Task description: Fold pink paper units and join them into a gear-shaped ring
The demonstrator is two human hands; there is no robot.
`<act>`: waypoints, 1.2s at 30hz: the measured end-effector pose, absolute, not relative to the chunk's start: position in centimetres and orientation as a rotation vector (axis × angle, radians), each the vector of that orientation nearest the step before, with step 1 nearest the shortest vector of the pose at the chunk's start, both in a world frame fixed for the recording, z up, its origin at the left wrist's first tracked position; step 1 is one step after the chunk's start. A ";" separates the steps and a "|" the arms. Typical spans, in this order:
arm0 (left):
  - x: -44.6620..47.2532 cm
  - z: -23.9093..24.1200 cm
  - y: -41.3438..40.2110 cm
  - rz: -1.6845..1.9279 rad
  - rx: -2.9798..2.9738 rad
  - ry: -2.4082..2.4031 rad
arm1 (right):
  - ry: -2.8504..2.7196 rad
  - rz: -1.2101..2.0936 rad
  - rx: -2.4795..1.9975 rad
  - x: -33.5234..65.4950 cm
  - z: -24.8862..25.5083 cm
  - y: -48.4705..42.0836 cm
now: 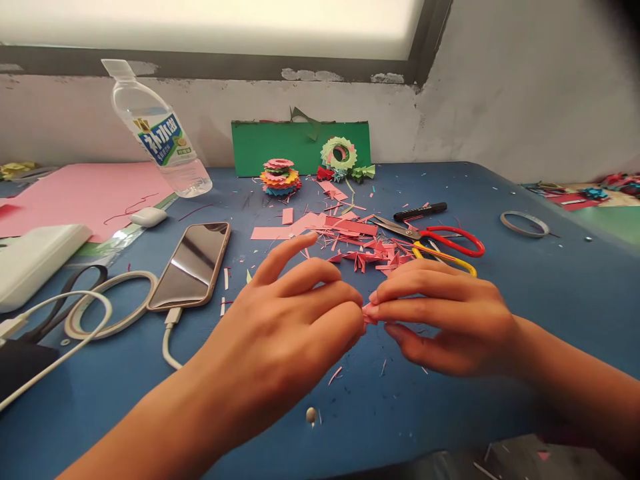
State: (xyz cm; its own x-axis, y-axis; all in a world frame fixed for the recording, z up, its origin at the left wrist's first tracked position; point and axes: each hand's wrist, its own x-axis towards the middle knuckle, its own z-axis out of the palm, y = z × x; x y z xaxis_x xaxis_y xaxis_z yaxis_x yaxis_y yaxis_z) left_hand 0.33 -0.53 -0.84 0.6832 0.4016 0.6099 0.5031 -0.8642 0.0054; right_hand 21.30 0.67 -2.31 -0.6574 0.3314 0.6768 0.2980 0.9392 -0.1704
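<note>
A small pink piece of folded paper (369, 315) shows between my fingertips, mostly hidden by them. My left hand (305, 313) pinches it from the left, with the little finger raised. My right hand (445, 313) holds its other side with thumb and fingertips. Just beyond my hands lies a heap of pink paper strips and scraps (320, 227). Red and yellow handled scissors (425, 233) rest partly open beside the heap, behind my right hand. A black pen (420, 212) lies past the scissors.
A phone (193, 267) with a white cable is on the left, near a tape roll (113, 303) and a power bank (43, 260). A tilted bottle (157, 133) stands behind. Ring-shaped paper crafts (280, 177) sit before a green board (280, 143). Another ring (524, 225) lies right.
</note>
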 end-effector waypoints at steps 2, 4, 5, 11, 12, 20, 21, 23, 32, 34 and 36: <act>0.3 -0.9 -0.6 -0.916 -2.674 -0.720 | -2.329 0.013 -0.450 21.4 -2.4 0.7; 0.3 -0.9 -0.6 -0.932 -2.623 -0.697 | -2.328 -0.042 -0.447 21.5 -2.4 0.8; 0.3 -1.0 -0.6 -0.945 -2.601 -0.685 | -2.334 -0.070 -0.446 21.5 -2.5 0.8; 0.4 -1.0 -0.6 -0.945 -2.557 -0.628 | -2.447 -0.142 -0.402 22.1 -2.3 1.2; 0.5 -1.0 -0.6 -0.939 -2.557 -0.626 | -2.463 -0.139 -0.395 22.2 -2.3 1.2; 0.4 -1.2 -0.4 -0.946 -2.581 -0.655 | -2.456 -0.123 -0.398 22.1 -2.3 1.3; 0.4 -1.3 -0.4 -0.949 -2.584 -0.665 | -2.452 -0.129 -0.400 22.0 -2.3 1.3; 0.4 -1.2 -0.3 -0.972 -2.594 -0.680 | -2.443 -0.128 -0.406 22.0 -2.3 1.3; 0.6 -1.2 -0.2 -1.012 -2.611 -0.734 | -2.372 0.017 -0.421 21.9 -2.5 1.4; 0.7 -1.2 -0.3 -1.026 -2.573 -0.750 | -2.316 0.018 -0.451 21.7 -2.5 1.3; 0.9 -1.3 -0.4 -1.023 -2.540 -0.771 | -2.274 0.018 -0.476 21.5 -2.6 1.1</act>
